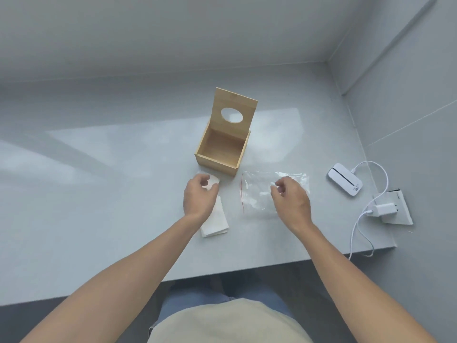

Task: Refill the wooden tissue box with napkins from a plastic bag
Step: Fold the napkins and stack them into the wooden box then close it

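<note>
The wooden tissue box [217, 163] stands at the table's middle, its lid with an oval hole tipped up at the back, its inside bare. Just in front of it lies a stack of white napkins [217, 225]. My left hand [199, 196] rests over the stack's far end, with fingertips curled around its far edge. To the right, a clear plastic bag [257, 194] with a red zip line lies flat and looks empty. My right hand [290, 198] hovers over the bag's right part, fingers loosely curled and holding nothing.
A white device [345, 179] with a cable [356, 229] and a white charger plugged into a socket block [393, 209] sit at the table's right edge. Walls close the table off at the back and right. The front edge runs just before my body.
</note>
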